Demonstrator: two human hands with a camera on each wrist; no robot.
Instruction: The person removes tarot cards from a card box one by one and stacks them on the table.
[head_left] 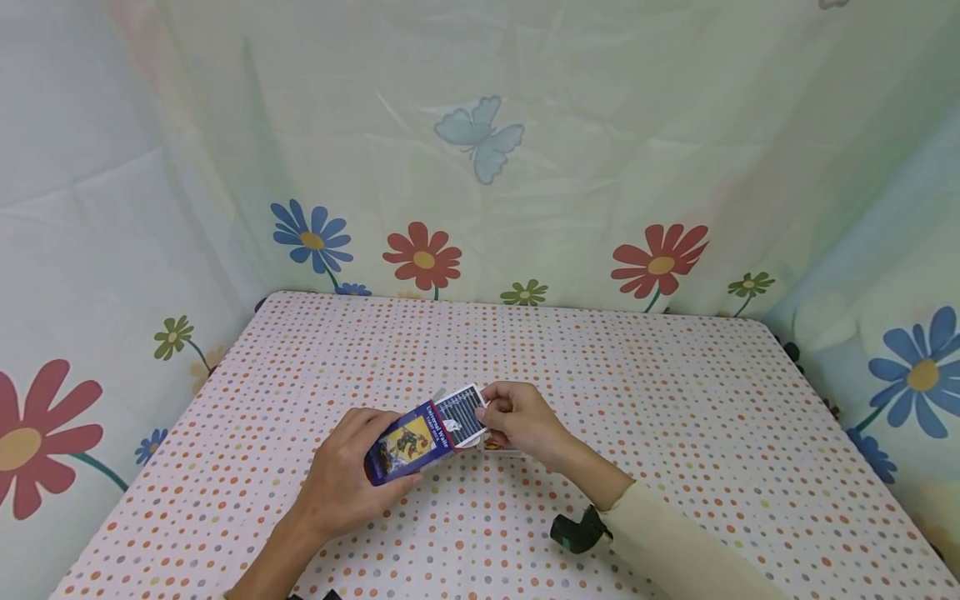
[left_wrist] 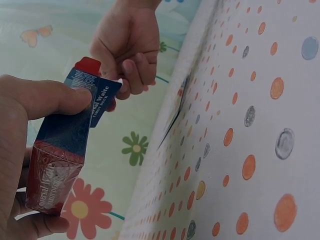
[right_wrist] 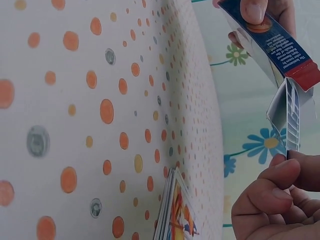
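Note:
My left hand grips a blue and red tarot deck box, thumb along one side and fingers along the other. The box is tilted, its end toward my right hand. From that end sticks out a dark blue printed sheet with white lines of text and a white border; it looks like a card or leaflet, and its inner part is hidden in the box. My right hand pinches the sheet's outer edge between thumb and fingers. A stack of picture cards lies on the table below, partly hidden in the head view.
A white tablecloth with coloured dots covers the table. Curtains with flowers and a butterfly hang behind it and at both sides. A black object is by my right sleeve.

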